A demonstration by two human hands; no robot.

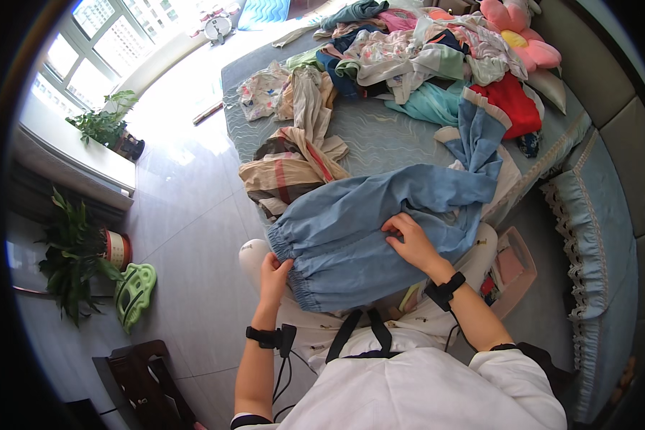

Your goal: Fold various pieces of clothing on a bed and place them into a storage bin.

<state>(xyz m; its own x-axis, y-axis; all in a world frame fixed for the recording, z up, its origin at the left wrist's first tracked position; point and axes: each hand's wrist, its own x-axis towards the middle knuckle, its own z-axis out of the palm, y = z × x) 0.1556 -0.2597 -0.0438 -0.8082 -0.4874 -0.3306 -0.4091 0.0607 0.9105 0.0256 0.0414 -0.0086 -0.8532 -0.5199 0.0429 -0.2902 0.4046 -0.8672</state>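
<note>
A pair of light blue trousers (349, 242) with an elastic waistband (293, 269) lies across my lap, its legs stretching right onto the bed. At the waistband's edge, my left hand (275, 274) pinches the cloth between thumb and fingers. My right hand (408, 242) rests on or just over the trousers near where the legs part, fingers bent; whether it grips any cloth cannot be made out. One leg is folded upward and ends in a pale frilled cuff (486, 107). Beyond the waistband lies a beige plaid garment (285, 166).
A heap of mixed clothes (398, 54) covers the far part of the bed (365, 134). Beside my right knee stands a pink plastic bin (521, 269) with things inside. Potted plants (75, 258), a green plastic object (134, 295) and a dark wooden chair (140, 381) are at left.
</note>
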